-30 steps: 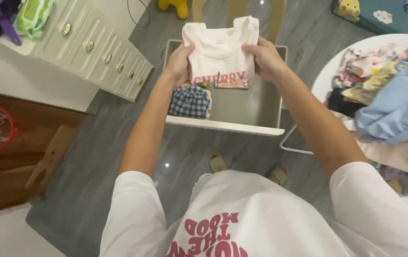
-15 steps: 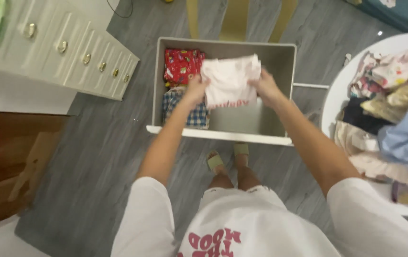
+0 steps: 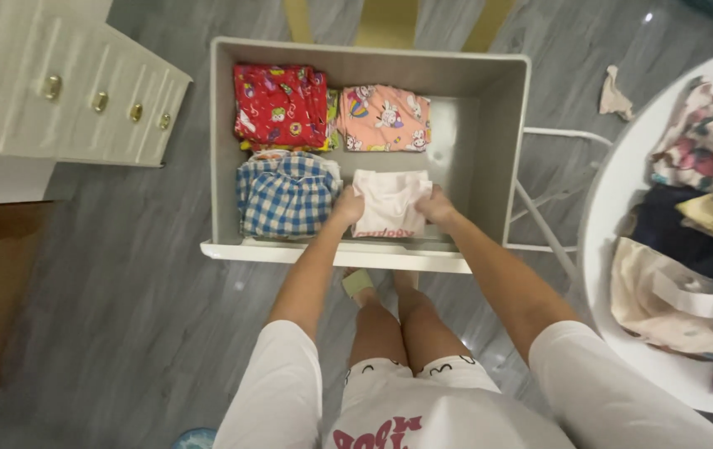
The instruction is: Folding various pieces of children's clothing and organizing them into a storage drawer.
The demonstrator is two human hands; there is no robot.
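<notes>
Down inside the grey bin (image 3: pixel 490 125), both arms stretched out. Left hand (image 3: pixel 346 204) and right hand (image 3: pixel 437 205) pinching the two sides of a folded pink shirt (image 3: pixel 388 202), low near the front wall. Beside it a blue checked bundle (image 3: pixel 283 194); behind, a red bundle (image 3: pixel 277 104) and a peach bundle (image 3: pixel 384 118).

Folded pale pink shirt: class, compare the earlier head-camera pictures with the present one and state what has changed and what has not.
The folded pale pink shirt went from raised above the grey drawer down into its front row, beside the blue checked garment. The left hand and right hand still grip its two sides. The camera also tipped forward, showing more of the drawer. The clothes pile on the white table stayed put.
</notes>
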